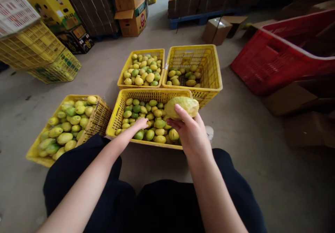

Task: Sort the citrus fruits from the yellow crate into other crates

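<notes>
My right hand (192, 131) grips a large yellow-green lemon (181, 107), thumb on top and fingers beneath, above the right side of the front yellow crate (154, 93). Down among the lemons (136, 108) in that same crate is my left hand (142, 123). Its fingers point down and are mostly hidden, so whether they close on a fruit does not show. The lemons there range from yellow to green.
Behind stand a crate of smaller lemons (143, 68) and a partly filled yellow crate (217, 72). A tilted crate of larger lemons (64, 138) is by my left knee. Stacked crates (28, 46) stand left, a red bin (261, 58) right, cartons (131, 20) at the back.
</notes>
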The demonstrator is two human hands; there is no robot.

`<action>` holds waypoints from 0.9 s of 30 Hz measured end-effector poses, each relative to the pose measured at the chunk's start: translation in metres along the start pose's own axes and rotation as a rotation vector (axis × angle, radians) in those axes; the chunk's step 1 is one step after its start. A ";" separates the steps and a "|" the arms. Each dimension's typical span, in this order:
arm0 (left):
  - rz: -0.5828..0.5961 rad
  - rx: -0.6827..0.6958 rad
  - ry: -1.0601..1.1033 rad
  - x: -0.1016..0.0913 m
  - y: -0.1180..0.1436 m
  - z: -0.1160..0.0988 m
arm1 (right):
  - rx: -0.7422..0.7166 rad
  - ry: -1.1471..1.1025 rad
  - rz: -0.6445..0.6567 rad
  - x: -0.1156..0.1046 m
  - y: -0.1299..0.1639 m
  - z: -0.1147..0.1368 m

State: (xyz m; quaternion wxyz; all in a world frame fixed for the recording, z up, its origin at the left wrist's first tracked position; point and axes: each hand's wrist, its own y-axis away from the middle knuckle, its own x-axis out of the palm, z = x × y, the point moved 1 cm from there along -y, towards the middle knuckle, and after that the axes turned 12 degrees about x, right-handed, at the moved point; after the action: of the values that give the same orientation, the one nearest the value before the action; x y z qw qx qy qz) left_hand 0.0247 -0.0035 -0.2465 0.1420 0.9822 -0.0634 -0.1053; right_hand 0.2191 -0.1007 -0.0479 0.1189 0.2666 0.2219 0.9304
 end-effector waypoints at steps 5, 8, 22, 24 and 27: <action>0.123 0.005 -0.446 0.030 -0.031 0.030 | 0.022 0.066 -0.028 -0.013 0.004 0.007; 0.178 0.023 -0.591 0.033 -0.037 0.039 | 0.032 0.075 -0.063 -0.021 0.001 0.010; 0.041 0.129 0.211 -0.067 0.040 -0.115 | 0.081 0.137 -0.019 0.002 -0.005 -0.012; 0.094 0.083 0.488 -0.084 0.072 -0.144 | 0.043 0.184 -0.024 0.009 -0.001 -0.018; 0.079 0.062 0.770 -0.094 0.108 -0.166 | -0.031 0.255 0.001 0.018 0.006 -0.026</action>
State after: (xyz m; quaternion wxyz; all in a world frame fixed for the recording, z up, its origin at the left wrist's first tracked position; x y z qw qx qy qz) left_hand -0.0396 -0.0475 -0.0412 0.1295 0.9505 -0.0464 0.2788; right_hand 0.1895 -0.1088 -0.0569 0.0934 0.1443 0.2207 0.9601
